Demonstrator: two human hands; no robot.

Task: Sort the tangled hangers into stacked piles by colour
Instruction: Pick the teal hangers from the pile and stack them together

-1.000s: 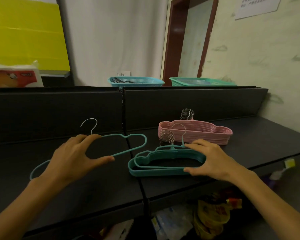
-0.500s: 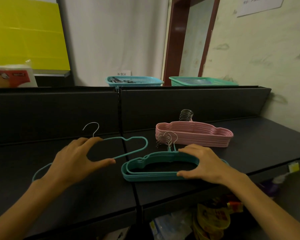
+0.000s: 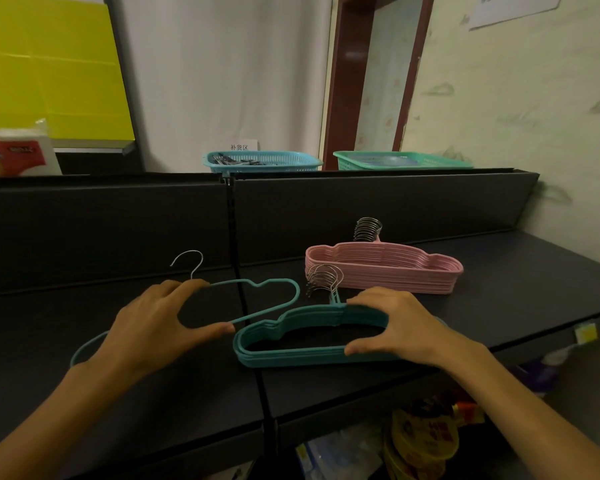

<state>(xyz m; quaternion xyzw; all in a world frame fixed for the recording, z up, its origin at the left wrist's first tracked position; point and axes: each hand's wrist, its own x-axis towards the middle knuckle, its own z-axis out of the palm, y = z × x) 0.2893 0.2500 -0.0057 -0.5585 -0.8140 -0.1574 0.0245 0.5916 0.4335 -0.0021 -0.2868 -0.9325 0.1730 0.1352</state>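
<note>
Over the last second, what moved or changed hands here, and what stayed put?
A teal hanger that stood loosely above the teal stack has been pressed down flush by the right hand, which still grips the stack. The left hand still holds the single teal hanger. The pink stack is unchanged.

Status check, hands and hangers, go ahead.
Left hand gripping single teal hanger. Right hand steadying teal stack. Pink stack behind, done. Nothing blocking.

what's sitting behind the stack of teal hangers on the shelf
Behind the teal hanger stack sits a pink hanger stack, hooks at its back. The right hand covers the teal stack's right end, so that part is hidden.
</note>
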